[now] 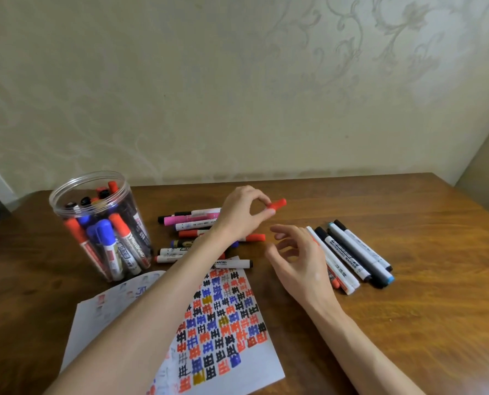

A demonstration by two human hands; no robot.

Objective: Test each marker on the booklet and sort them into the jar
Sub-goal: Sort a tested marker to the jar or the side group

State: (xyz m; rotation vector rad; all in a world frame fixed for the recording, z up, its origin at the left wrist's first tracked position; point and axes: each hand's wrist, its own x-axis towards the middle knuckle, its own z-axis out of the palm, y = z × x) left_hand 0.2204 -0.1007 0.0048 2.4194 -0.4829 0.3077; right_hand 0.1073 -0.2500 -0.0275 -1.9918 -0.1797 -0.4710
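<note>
Grasps one smooth red marker [279, 203] in the left grip [243, 215], pinched between thumb and forefinger above the far middle of the wood-grain table [408, 323]. Leaves the right grip [297, 260] released, fingers loosely curled. Near the far left corner, one round clear plastic jar [95, 223] of upright markers. Toward the front edge, one white paper booklet [226, 323] crowded with red, blue, black and yellow test marks.

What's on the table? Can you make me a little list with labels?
left hand: pinches a red marker piece, maybe a cap
right hand: open, holding nothing
jar: clear, upright, markers inside
booklet: open, covered in colour test marks
marker pile: right of the jar
marker row: beside the right hand
</note>
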